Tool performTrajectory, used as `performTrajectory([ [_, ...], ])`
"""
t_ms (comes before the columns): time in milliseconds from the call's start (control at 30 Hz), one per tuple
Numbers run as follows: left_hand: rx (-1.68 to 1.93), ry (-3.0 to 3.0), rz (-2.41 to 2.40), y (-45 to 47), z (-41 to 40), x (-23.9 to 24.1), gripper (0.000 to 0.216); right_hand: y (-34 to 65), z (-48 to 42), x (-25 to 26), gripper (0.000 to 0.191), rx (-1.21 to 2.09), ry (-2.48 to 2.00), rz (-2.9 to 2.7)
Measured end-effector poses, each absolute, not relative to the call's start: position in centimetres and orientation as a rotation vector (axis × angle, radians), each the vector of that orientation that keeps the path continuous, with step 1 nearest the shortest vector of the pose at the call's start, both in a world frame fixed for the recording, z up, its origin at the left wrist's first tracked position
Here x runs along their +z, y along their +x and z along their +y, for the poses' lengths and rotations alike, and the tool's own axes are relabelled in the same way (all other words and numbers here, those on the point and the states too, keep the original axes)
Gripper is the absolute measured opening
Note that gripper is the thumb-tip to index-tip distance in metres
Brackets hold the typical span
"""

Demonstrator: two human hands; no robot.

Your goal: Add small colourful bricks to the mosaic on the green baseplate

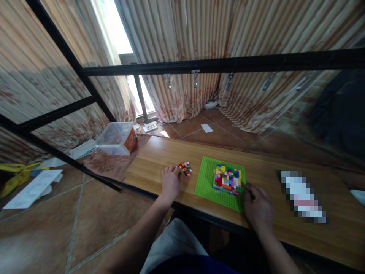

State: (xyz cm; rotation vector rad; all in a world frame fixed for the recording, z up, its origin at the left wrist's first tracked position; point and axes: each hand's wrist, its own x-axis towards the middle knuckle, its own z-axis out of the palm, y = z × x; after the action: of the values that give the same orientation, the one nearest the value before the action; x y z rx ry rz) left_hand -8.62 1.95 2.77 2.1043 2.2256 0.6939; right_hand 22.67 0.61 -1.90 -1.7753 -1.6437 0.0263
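Note:
My left hand (172, 182) rests on the table, fingers bent and slightly apart, its fingertips at the near-left side of a small heap of colourful toy bricks (186, 169). Whether a brick is between those fingers is hard to see. A green studded baseplate (203, 180) lies to the right of the heap. On it stands a low rectangular block of multicoloured bricks (227, 179), its top a patchwork of small pieces. My right hand (259, 207) is at the baseplate's right edge with fingers curled in. What it holds, if anything, is hidden.
The wooden table (154, 156) carries a pixelated flat object (303, 198) on the right. A clear plastic box (115, 139) with an orange label stands on the floor at the left. A black metal rail (171, 68) crosses before the curtains. Papers (34, 188) lie on the tiles.

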Motion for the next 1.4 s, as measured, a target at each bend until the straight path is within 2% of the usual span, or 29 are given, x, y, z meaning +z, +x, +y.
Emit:
performTrajectory([
  [633,0.436,2.267,2.147,-7.4,2.1,4.0,0.011,22.3,0.6,-1.6,0.034,0.088,-1.722,-1.601],
  [1133,0.817,2.083,2.063,-11.3,0.9,3.2,0.032,22.6,0.6,-1.6,0.035,0.053,-1.750,-1.624],
  [1400,0.885,1.930,2.116,-13.4,-0.3,2.7,0.025,22.6,0.4,-1.3,0.037,0.036,-1.781,-1.646],
])
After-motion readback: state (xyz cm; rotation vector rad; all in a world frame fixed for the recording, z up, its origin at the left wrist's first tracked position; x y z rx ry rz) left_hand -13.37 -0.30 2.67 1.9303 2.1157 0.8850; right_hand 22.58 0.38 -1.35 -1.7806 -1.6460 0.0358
